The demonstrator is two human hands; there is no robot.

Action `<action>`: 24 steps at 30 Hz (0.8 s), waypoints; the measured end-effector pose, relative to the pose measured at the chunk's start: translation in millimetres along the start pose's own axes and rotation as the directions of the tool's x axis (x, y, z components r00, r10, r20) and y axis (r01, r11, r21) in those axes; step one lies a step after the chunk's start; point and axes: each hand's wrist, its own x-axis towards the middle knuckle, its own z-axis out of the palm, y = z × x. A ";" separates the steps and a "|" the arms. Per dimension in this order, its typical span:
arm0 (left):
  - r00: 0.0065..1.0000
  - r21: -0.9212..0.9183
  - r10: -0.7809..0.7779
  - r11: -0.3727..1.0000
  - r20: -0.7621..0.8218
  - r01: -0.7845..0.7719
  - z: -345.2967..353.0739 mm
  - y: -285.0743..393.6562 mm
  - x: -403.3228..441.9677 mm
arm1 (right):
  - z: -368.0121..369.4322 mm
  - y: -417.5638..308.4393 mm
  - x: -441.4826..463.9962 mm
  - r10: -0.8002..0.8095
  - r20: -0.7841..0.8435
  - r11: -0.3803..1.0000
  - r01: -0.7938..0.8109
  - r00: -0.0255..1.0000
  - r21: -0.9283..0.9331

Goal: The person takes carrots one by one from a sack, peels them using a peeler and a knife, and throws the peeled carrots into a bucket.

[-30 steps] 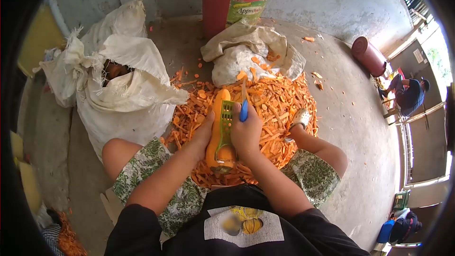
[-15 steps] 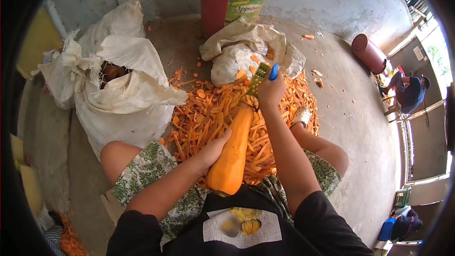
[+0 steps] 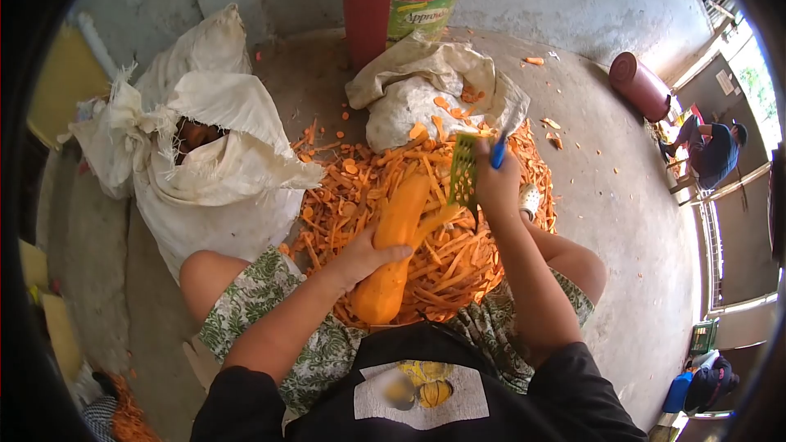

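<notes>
Concrete floor (image 3: 647,254) all round, scuffed and littered with orange bits. Nearest: black T-shirt (image 3: 327,409) with a printed patch, then green-and-white patterned shorts (image 3: 258,295), knees spread. Between the knees, long orange vegetable (image 3: 399,219), tilted, lower end toward the shirt, upper end over the peelings pile (image 3: 454,274). Left hand (image 3: 368,258) clamped on it mid-length, thumb across the top; other fingers mostly hidden. Right hand (image 3: 499,182) beyond and to the right, fingers closed round green slotted peeler (image 3: 464,170) and blue-handled knife (image 3: 499,151), blade pointing up and away. Blurred orange strip (image 3: 435,223) between vegetable and peeler; cannot tell if attached. White clog (image 3: 530,198) beside the pile, right side. Past that: white sack (image 3: 225,205) at left, mouth open, dark contents; crumpled sack (image 3: 409,110) at the pile's far edge. Behind it, red bucket (image 3: 366,16), upright, green label, near pale wall (image 3: 565,0). Dark-red container (image 3: 643,86) tipped on its side. Far right, seated person (image 3: 715,160) in blue.
</notes>
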 end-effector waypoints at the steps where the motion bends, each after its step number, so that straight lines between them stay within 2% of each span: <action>1: 1.000 0.001 0.001 1.000 0.000 -0.001 -1.4 -1.3 1.4 | -7.3 3.6 -3.3 -0.042 0.215 0.985 0.076 0.976 -0.154; 2: 0.998 0.119 0.056 0.992 -0.042 -0.051 -4.9 -5.0 3.7 | -12.9 6.2 -7.9 -0.047 0.423 0.942 0.182 0.905 -0.284; 3: 0.990 0.237 0.115 0.967 -0.077 -0.094 -7.7 -7.6 5.5 | -18.6 7.0 -15.3 -0.012 0.541 0.925 0.215 0.841 -0.312; 4: 0.990 0.238 0.117 0.966 -0.076 -0.095 -9.6 -8.6 6.8 | -24.8 5.8 -22.7 0.029 0.647 0.908 0.251 0.762 -0.336; 5: 0.973 0.397 0.204 0.906 -0.108 -0.146 -11.3 -9.1 8.2 | -26.7 0.6 -29.2 0.109 0.677 0.874 0.254 0.728 -0.415; 6: 0.948 0.545 0.293 0.819 -0.125 -0.181 -10.2 -6.9 8.5 | -27.2 4.5 -32.4 0.107 0.676 0.874 0.255 0.729 -0.413; 7: 0.948 0.548 0.294 0.817 -0.126 -0.180 -8.5 -4.0 7.9 | -26.0 11.2 -34.6 0.106 0.681 0.865 0.270 0.725 -0.423; 9: 0.945 0.690 0.313 0.705 -0.094 -0.165 -4.5 3.5 4.7 | -23.4 9.6 -37.2 0.060 0.691 0.862 0.311 0.720 -0.399; 13: 0.903 0.726 0.415 0.655 -0.113 -0.211 0.4 1.7 5.2 | -21.2 5.9 -38.0 0.029 0.725 0.853 0.362 0.689 -0.377; 19: 0.895 0.786 0.424 0.595 -0.134 -0.165 6.2 5.6 5.6 | -18.1 17.9 -38.9 0.096 0.674 0.876 0.259 0.732 -0.406; 21: 0.818 0.791 0.570 0.532 -0.072 -0.301 2.9 0.1 6.2 | -16.8 25.7 -37.0 0.048 0.675 0.859 0.315 0.736 -0.405; 22: 0.819 0.791 0.569 0.533 -0.072 -0.300 1.0 -0.4 6.9 | -15.1 29.9 -36.4 0.050 0.675 0.859 0.313 0.736 -0.405; 24: 0.789 0.833 0.614 0.449 -0.024 -0.324 -1.9 -0.3 8.9 | -11.8 37.6 -35.2 0.094 0.653 0.881 0.242 0.751 -0.406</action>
